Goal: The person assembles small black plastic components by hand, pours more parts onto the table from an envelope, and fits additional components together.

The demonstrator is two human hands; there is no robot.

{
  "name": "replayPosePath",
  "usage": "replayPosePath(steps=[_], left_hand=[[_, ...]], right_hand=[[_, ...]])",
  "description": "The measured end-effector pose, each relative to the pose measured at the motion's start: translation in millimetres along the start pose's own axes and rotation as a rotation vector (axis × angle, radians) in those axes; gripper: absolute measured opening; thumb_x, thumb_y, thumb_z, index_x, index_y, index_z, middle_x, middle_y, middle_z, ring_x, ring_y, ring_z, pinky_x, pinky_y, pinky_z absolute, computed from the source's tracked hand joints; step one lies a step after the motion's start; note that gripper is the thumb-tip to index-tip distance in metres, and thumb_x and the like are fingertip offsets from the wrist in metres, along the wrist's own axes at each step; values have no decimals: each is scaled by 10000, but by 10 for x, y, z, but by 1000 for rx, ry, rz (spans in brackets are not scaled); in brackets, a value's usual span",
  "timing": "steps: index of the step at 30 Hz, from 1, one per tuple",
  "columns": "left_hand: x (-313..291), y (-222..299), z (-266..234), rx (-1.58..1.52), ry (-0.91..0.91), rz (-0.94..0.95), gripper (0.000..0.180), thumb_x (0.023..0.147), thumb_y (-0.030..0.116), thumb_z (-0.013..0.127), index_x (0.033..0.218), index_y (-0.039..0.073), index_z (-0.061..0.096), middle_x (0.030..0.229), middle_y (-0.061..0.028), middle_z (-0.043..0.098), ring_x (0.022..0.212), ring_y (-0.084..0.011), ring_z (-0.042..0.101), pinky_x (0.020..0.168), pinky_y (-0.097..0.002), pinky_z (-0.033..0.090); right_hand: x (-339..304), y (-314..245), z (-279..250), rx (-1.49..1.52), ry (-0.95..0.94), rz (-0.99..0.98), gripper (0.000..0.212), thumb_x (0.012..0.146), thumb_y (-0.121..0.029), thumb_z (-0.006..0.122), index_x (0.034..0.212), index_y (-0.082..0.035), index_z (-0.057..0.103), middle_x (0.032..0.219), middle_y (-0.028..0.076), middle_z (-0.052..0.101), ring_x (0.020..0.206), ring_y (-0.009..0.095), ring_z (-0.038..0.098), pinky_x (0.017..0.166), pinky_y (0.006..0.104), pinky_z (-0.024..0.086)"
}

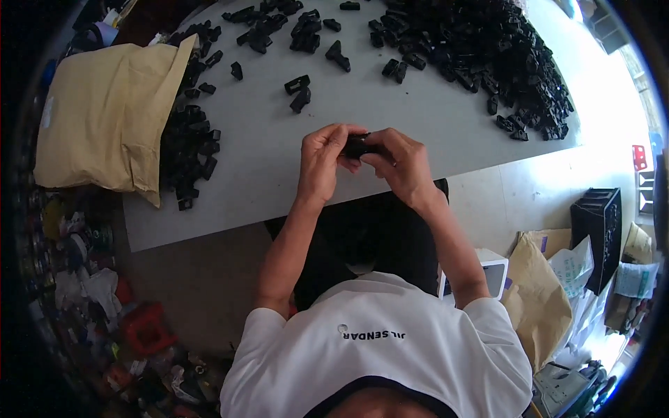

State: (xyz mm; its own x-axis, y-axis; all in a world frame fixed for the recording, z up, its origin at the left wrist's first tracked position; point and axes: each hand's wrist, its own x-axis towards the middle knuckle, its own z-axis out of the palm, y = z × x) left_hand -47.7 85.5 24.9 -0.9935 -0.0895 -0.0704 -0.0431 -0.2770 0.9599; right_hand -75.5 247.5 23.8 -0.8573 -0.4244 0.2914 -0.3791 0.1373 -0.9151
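Over the near part of the table, my left hand (323, 157) and my right hand (404, 161) meet around a small black plastic part (357, 147). Fingers of both hands are closed on it and cover much of its shape. Just beyond them lie two loose black plastic parts (300, 93), close together on the table (258, 150). A big heap of similar black parts (481, 52) spreads over the far right. More of them, in a smaller pile (191, 150), lie at the left beside a brown paper bag (104, 115).
Small clusters of black parts (265, 28) dot the far side of the table. On the floor at right stand a black crate (598, 233), a brown paper sack (536, 303) and a white box (495, 272). A red basket (146, 327) sits among clutter at lower left.
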Motion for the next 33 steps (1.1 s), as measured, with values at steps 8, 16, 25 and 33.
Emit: replayPosePath(steps=[8, 16, 25, 33], left_hand=[[-96, 52, 23, 142, -69, -68, 316, 986, 249, 492, 1056, -20, 641, 831, -61, 645, 631, -98, 584, 562, -246, 505], [-194, -4, 42, 227, -19, 27, 142, 904, 74, 602, 1008, -17, 633, 764, -40, 617, 587, -73, 558, 528, -213, 475], [-356, 136, -6, 374, -59, 87, 148, 903, 52, 587, 1042, 22, 542, 799, -70, 582, 628, -129, 541, 577, -284, 478], [455, 93, -531, 1463, 286, 469, 320, 818, 10, 642, 1100, 16, 492, 1041, -185, 529, 846, -349, 599, 721, -405, 511]], right_hand=[[-61, 41, 23, 166, 27, 183, 135, 851, -33, 658, 918, 4, 547, 642, 53, 568, 509, 90, 523, 471, 247, 420], [-88, 43, -16, 326, -62, 356, 240, 840, -66, 675, 1001, -3, 509, 646, 33, 551, 516, 88, 477, 480, 249, 392], [-194, 44, -38, 64, -175, 230, 279, 778, -192, 752, 896, 2, 590, 675, 27, 532, 604, 108, 497, 545, 257, 424], [172, 180, -237, -360, -127, -92, 159, 803, -46, 629, 959, -19, 615, 886, 139, 592, 821, 330, 594, 700, 401, 487]])
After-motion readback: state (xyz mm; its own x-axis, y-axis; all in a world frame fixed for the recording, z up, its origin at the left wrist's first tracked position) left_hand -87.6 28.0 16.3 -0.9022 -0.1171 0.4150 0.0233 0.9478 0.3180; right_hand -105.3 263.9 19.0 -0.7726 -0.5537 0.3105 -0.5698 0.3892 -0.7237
